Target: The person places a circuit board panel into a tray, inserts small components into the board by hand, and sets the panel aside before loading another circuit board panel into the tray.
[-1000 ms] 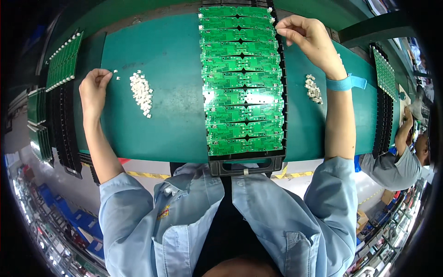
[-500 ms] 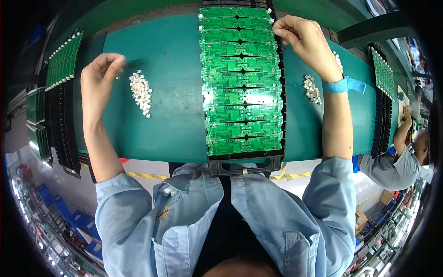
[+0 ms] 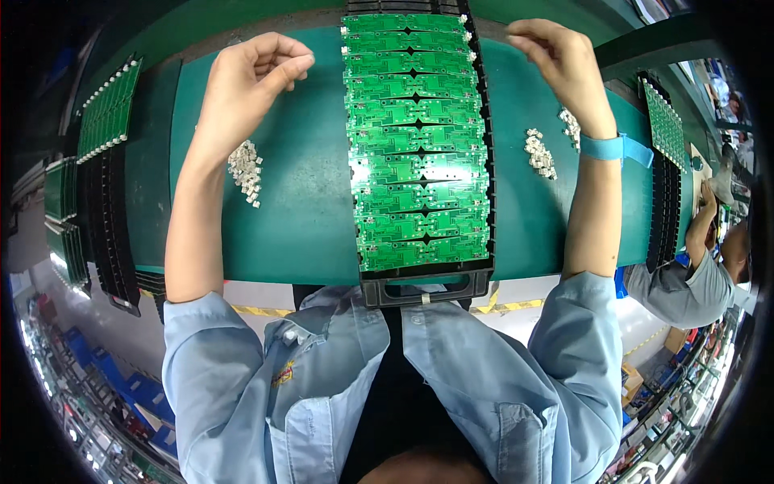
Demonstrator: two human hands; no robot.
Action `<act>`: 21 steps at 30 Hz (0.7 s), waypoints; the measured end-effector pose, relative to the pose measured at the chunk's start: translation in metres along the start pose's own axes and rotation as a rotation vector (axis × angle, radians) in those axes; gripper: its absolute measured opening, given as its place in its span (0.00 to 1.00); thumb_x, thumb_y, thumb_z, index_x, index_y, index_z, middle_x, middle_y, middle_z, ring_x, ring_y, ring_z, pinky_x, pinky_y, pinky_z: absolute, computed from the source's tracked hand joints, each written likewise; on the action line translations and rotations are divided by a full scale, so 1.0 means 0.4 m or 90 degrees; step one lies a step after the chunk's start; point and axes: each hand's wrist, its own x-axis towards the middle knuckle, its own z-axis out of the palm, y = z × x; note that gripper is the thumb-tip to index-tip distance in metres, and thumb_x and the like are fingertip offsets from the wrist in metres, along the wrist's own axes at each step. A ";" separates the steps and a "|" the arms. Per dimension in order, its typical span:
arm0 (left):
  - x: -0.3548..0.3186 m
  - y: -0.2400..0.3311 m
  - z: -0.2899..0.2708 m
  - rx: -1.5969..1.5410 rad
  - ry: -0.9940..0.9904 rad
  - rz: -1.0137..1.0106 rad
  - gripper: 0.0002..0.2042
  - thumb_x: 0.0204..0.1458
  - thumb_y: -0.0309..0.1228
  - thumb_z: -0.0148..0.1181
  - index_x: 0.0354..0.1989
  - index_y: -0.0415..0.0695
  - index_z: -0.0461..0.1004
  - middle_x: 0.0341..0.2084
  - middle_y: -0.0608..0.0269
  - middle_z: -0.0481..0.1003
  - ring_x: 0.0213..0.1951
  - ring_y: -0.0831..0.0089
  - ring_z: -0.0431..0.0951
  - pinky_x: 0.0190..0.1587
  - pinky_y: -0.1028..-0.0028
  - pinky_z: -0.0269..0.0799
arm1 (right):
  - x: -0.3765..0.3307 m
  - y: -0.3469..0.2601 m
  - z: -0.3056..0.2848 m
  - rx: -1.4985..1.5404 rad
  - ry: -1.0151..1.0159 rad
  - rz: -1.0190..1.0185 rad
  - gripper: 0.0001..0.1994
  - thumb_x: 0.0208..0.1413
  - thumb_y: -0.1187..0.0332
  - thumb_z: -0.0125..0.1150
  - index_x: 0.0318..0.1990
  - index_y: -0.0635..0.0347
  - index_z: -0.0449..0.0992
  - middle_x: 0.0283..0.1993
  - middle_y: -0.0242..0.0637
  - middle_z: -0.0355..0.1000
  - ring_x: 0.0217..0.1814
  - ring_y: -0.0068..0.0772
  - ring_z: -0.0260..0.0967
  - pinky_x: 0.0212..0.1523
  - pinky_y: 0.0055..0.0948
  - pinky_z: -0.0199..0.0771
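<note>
- Closest in, at 6 o'clock, the black carrier tray has its handle end hanging just off the near edge of the green surface, right at the person's chest. My guess is that's so it can be pulled or pushed along easily.
- The tray holds a column of green circuit boards running from 6 o'clock up to 12, dead centre between the arms, so both hands get equal reach.
- At about 9 o'clock of the boards there's a little heap of small white parts, just beside the left forearm. A matching heap sits at 3 o'clock by the right wrist, which wears a blue wrist strap (looks like a grounding band). One pile per hand, feels deliberate.
- Further up, the left hand is at about 11 o'clock, lifted off the surface with fingers curled in and thumb meeting fingertips, like it's pinching something tiny. Can't actually see a part in there though.
- The right hand is at 1 o'clock, fingers bunched together near the top right corner of the boards, where a few white parts already sit along the edge. Whether it's holding one, can't tell.
- Far out at 9 and 3 o'clock, more loaded trays wait on edge. A co-worker is at 4 o'clock.
</note>
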 end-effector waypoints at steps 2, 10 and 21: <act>0.012 -0.012 0.002 0.079 -0.007 -0.012 0.05 0.49 0.25 0.57 0.29 0.35 0.75 0.20 0.66 0.72 0.21 0.83 0.67 0.26 0.86 0.63 | -0.023 0.068 -0.035 -0.008 0.021 0.038 0.06 0.49 0.75 0.59 0.35 0.66 0.77 0.24 0.37 0.73 0.19 0.23 0.62 0.21 0.19 0.62; 0.039 -0.020 0.026 0.004 -0.004 -0.008 0.06 0.50 0.26 0.56 0.30 0.35 0.75 0.20 0.65 0.72 0.22 0.83 0.67 0.26 0.86 0.63 | -0.131 0.172 -0.077 -0.158 -0.167 0.202 0.05 0.44 0.73 0.61 0.29 0.64 0.77 0.24 0.38 0.75 0.21 0.32 0.70 0.24 0.27 0.68; 0.035 -0.009 0.023 -0.113 -0.097 -0.046 0.07 0.50 0.24 0.56 0.34 0.33 0.75 0.22 0.63 0.74 0.24 0.82 0.70 0.29 0.85 0.65 | -0.142 0.139 -0.073 -0.198 -0.209 0.217 0.05 0.43 0.75 0.60 0.29 0.66 0.76 0.24 0.39 0.74 0.22 0.31 0.69 0.25 0.26 0.67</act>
